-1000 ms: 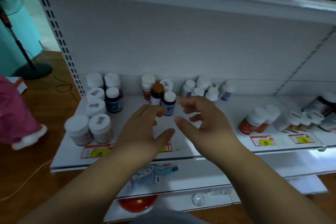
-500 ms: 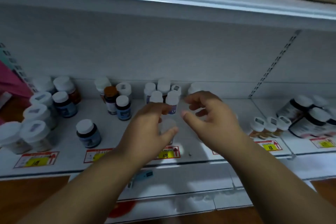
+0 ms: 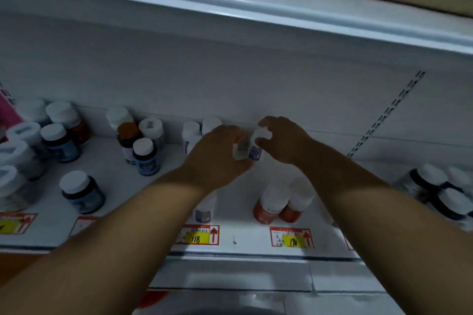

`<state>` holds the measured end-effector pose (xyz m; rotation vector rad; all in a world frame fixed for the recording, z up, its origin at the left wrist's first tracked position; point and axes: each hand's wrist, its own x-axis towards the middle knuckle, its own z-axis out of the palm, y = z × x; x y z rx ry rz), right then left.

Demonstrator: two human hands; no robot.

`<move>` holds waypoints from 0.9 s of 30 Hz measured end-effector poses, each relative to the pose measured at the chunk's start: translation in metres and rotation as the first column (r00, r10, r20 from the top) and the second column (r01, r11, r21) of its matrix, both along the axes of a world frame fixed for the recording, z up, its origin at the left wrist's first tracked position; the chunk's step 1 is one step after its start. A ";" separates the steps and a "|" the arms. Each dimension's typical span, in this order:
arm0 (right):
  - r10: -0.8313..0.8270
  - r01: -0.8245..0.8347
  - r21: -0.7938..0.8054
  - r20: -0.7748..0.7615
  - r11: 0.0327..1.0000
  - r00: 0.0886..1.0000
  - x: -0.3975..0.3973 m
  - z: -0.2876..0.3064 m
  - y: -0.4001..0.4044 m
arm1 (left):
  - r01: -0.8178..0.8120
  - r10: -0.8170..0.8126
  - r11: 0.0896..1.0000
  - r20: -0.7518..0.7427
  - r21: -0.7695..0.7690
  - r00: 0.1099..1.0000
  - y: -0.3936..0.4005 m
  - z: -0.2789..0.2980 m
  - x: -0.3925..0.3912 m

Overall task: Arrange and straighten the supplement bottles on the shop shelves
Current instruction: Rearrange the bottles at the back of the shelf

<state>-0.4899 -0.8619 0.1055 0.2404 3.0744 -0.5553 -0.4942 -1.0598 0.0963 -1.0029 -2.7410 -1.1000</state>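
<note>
— Where have we got the bottle?

— Far back on the shelf, near the rear wall, between our two hands. Our left hand curls round its left side; our right hand pinches the white cap end with thumb and fingers. So each grip is closed on that one bottle.

— Which way does it point?

— Long axis roughly upright, cap up, blue label low on the side facing us. Whether its base touches the shelf we cannot tell.

— And what is inside the others?

— Too dim to tell. The two red bottles stand just beside each other near the front edge, white caps toward us. The dark jar stands alone at the left, cap on.
</note>
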 end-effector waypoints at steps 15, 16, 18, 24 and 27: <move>0.097 -0.104 0.183 0.044 0.978 0.994 -0.029 -0.023 0.023 | -0.161 0.161 0.987 0.022 0.001 0.987 0.024 -0.011 0.006; 0.094 -0.093 0.123 0.002 0.988 0.996 -0.025 -0.020 0.022 | -0.163 0.163 0.986 0.034 0.012 0.986 0.023 -0.011 0.009; 0.056 -0.060 -0.026 -0.117 0.998 0.992 -0.012 -0.012 0.017 | -0.175 0.174 0.984 0.050 0.019 0.983 0.016 -0.009 0.015; -0.081 -0.021 -0.685 -0.117 0.728 0.990 0.033 0.035 -0.036 | -0.266 0.195 0.917 0.248 0.297 0.949 -0.032 0.019 0.041; 0.007 -0.038 -0.851 -0.041 0.523 0.999 0.054 0.052 -0.073 | -0.225 0.131 0.913 0.277 0.339 0.952 -0.069 0.031 0.059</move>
